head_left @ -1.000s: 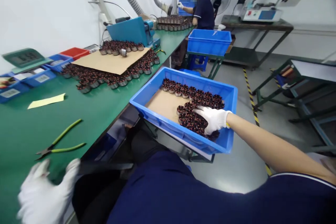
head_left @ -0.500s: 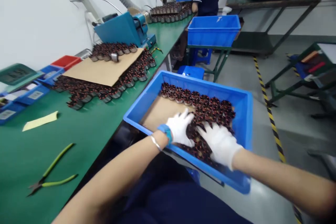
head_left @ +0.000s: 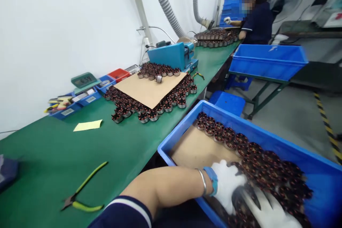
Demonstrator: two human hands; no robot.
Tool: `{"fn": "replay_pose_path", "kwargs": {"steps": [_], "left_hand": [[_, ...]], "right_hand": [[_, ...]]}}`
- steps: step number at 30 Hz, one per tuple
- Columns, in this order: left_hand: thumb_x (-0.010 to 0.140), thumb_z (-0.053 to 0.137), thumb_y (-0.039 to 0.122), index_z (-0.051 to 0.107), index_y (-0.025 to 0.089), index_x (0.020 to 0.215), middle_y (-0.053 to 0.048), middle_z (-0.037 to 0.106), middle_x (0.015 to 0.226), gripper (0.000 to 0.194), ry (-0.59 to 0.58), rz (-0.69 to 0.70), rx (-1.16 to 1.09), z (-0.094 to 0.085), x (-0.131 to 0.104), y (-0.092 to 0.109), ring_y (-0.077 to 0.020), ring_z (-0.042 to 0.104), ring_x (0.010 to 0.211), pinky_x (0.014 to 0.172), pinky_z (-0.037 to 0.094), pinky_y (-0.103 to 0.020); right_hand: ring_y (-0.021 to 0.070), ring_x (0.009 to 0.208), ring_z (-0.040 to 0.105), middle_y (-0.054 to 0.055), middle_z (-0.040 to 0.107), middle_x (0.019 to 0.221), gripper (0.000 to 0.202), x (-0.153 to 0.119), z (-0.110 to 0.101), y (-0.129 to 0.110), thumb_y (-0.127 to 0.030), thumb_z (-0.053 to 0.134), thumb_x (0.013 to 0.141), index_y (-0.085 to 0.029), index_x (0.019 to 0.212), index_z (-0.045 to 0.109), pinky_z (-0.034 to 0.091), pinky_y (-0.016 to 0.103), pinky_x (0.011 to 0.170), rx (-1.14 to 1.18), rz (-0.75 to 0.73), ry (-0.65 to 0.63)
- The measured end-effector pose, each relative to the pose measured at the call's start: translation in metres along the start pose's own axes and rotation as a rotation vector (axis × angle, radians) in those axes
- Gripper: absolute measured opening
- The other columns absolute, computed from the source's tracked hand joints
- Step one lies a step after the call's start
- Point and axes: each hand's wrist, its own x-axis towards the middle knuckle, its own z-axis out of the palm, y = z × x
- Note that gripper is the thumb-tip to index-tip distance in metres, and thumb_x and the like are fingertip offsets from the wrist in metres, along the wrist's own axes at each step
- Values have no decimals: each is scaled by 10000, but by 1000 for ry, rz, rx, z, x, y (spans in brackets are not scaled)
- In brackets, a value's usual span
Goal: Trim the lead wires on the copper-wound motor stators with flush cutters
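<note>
A blue bin (head_left: 171,142) at the lower right holds many dark, copper-wound motor parts (head_left: 256,160) on a cardboard sheet (head_left: 200,146). My left hand (head_left: 228,183), in a white glove with a blue band and a bracelet at the wrist, rests at the left edge of the parts, its fingers apart and bent around them. Beside it, my right hand (head_left: 267,208), also gloved and blurred, lies over the parts with its fingers spread. Whether either palm touches a particular part is hidden.
Green-handled cutters (head_left: 87,181) and a yellow strip (head_left: 88,125) lie on the green table (head_left: 128,149). Behind are stacked motor parts under cardboard (head_left: 152,89), a teal machine (head_left: 168,57), small bins and another blue bin (head_left: 267,62). A person (head_left: 258,23) is at the far end.
The view has swung left, so the bin and my hands appear lower and further right. Both hands remain over the parts, my right hand now closer to my left.
</note>
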Motion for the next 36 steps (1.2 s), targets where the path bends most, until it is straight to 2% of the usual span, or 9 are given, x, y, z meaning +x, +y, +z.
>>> {"fn": "replay_pose_path", "kwargs": {"steps": [3,7,9,12,18,23,27,30,36], "left_hand": [[507,730,644,456,164,1264,-125,517,1166,938,-34,-18,-10,-8,-3,5,-281,527,965,801,524,-406],[450,788,542,438,234,1287,-97,488,1243,958,-33,-180,-23,-14,-11,3,-319,486,1048,782,548,-410],[506,766,453,417,203,1307,-123,471,1257,909,-33,-215,-44,-13,-12,-4,-346,477,1050,766,550,-446],[578,719,384,371,184,1349,-142,429,1314,869,-31,-245,-43,-10,-13,-9,-373,449,1089,786,544,-480],[561,750,498,449,235,1290,-114,415,1352,831,-72,-238,-52,-7,-13,-15,-376,424,1149,838,542,-475],[597,752,515,422,340,1363,-127,279,1456,852,-155,-132,-76,-3,-12,-17,-458,296,1300,947,464,-549],[570,754,519,549,288,1243,-155,230,1468,741,-197,-139,-59,0,-7,-12,-488,275,1301,883,498,-553],[506,780,466,613,226,1105,-169,234,1454,666,-203,-191,-37,-1,-1,-8,-481,318,1255,800,539,-519],[591,712,396,644,198,990,-145,383,1327,451,-201,-178,-38,-6,4,-7,-410,390,1184,771,560,-473]], "right_hand": [[379,1208,467,157,430,1406,836,8,-56,-6,-76,570,657,-327,1436,402,494,458,823,24,-43,-287],[378,1256,398,201,350,1450,863,39,-106,-19,-89,618,589,-196,1422,421,441,477,946,147,-24,-480],[356,1232,420,179,348,1463,860,50,-109,-21,-81,603,597,-205,1425,407,461,456,914,205,-95,-547],[352,1226,428,165,344,1474,875,52,-108,-26,-85,613,605,-224,1437,382,461,467,896,218,-36,-556],[400,1378,246,212,256,1526,976,44,-110,-34,-218,757,588,-213,1470,341,340,563,1010,164,229,-558],[404,1354,300,207,246,1535,1004,43,-114,-34,-216,772,595,-232,1488,313,381,540,999,134,282,-628],[334,1172,497,180,411,1434,714,37,-120,-34,-196,568,807,-217,1480,331,513,436,847,138,234,-639],[315,1109,532,169,447,1413,533,36,-121,-35,-167,375,911,-195,1443,395,532,429,815,119,177,-653],[289,1045,557,131,436,1429,554,39,-115,-33,-155,284,947,-290,1483,317,560,405,739,103,100,-633]]}}
